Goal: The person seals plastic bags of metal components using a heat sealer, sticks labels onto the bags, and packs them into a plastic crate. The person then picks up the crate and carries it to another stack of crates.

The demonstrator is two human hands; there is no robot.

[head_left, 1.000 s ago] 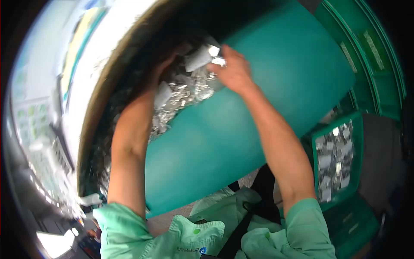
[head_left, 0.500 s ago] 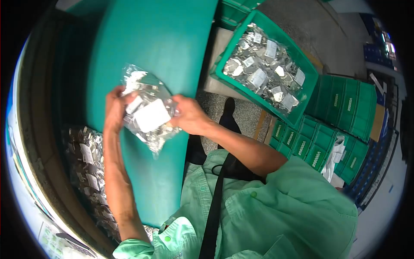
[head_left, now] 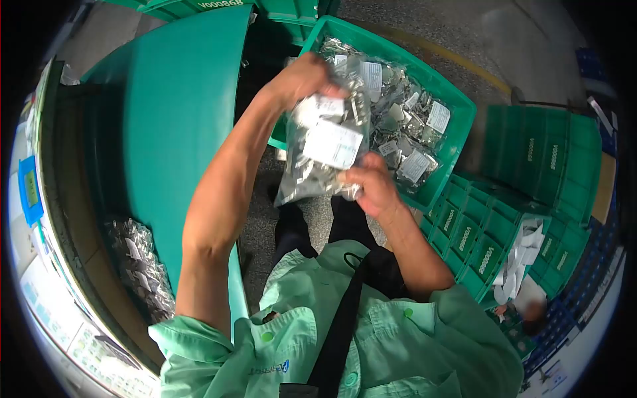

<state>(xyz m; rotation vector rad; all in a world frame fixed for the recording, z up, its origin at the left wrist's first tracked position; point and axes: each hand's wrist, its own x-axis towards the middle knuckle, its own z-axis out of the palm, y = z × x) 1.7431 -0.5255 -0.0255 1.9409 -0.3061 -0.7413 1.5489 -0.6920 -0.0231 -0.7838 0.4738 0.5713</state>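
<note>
Between my two hands is a clear plastic bag (head_left: 302,176) of small shiny metal parts, with white labels on its front. My left hand (head_left: 306,79) grips the bag's upper edge, fingers closed. Lower down, my right hand (head_left: 375,186) pinches its right side. The bag hangs in front of the near left side of a green plastic crate (head_left: 458,142), partly covering it. Inside the crate lie several similar labelled bags (head_left: 415,166) of metal parts.
A green-topped table (head_left: 179,106) stands to the left, with more bagged metal parts (head_left: 142,268) along its far-left edge. Stacked green crates (head_left: 478,232) stand at the right, with crumpled white material (head_left: 521,255) on them. Another green crate (head_left: 279,10) is at the top.
Both hands have carried the bag rightward from over the green table to beside the crate. My view and body have turned toward the crate.
</note>
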